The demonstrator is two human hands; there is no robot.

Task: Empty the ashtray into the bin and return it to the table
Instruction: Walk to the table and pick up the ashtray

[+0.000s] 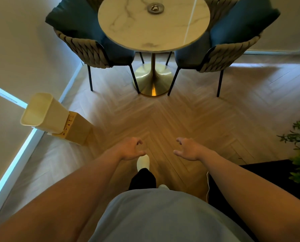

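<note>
Plainly, the ashtray (155, 8) sits at the top centre of the frame, on the far half of the round marble worktop (128, 28), with something small and pale lying in its bowl; what exactly cannot be told. It looks like a shallow metal dish with a broad flat rim, so I judge it stiff, fairly light and not fragile, though the polished surface may be slick and the stone under it gives little grip. The rim is the sensible place to take hold, pinched from opposite edges and kept level, since tipping it early would spill the contents.

Both hands hang low in the lower middle of the frame, well apart from the ashtray. The left hand (130, 150) is loosely curled and holds nothing; the right hand (189, 149) is spread with fingers slack, also empty. The bin (41, 113), pale yellow with its mouth open, stands at the left edge of the frame on the wooden floor (180, 116), well apart from the worktop.
</note>
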